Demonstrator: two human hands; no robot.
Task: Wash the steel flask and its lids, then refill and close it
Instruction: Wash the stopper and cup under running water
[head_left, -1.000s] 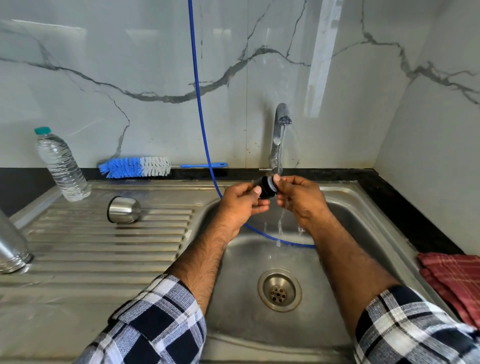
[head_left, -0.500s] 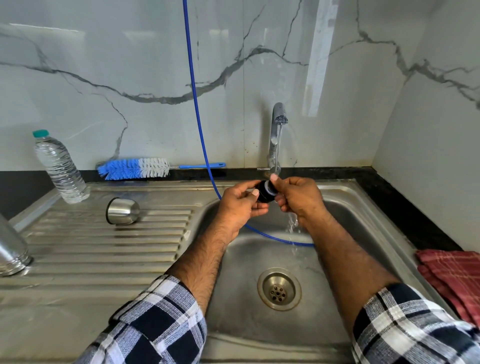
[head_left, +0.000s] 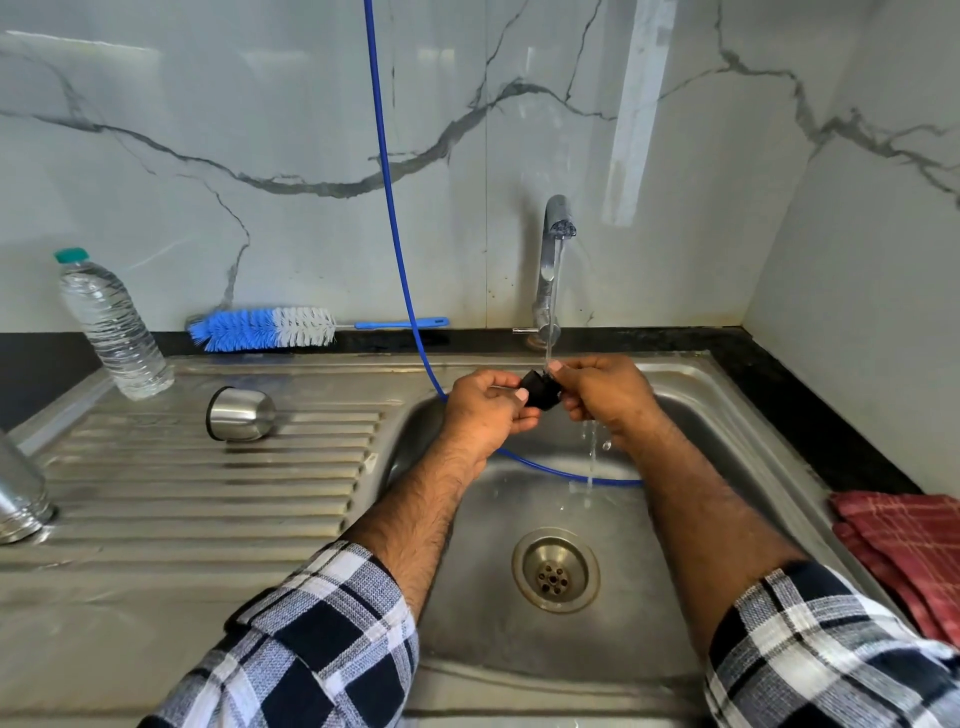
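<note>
While water runs from the chrome tap (head_left: 557, 228), I see my left hand (head_left: 485, 410) and right hand (head_left: 605, 392) both pinching one small black plastic inner lid (head_left: 540, 394) above the sink basin (head_left: 467, 545), long axis left-right; one steel cup lid (head_left: 240, 414) lies sideways.

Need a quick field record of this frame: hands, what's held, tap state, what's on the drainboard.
left hand: grips black lid
right hand: grips same lid
black lid: between both hands, under the stream, over the sink
tap: running
steel cup: on its side on the drainboard
flask: drainboard, left edge, partly out of frame
bottle: upright, capped
brush: on the back ledge
</note>
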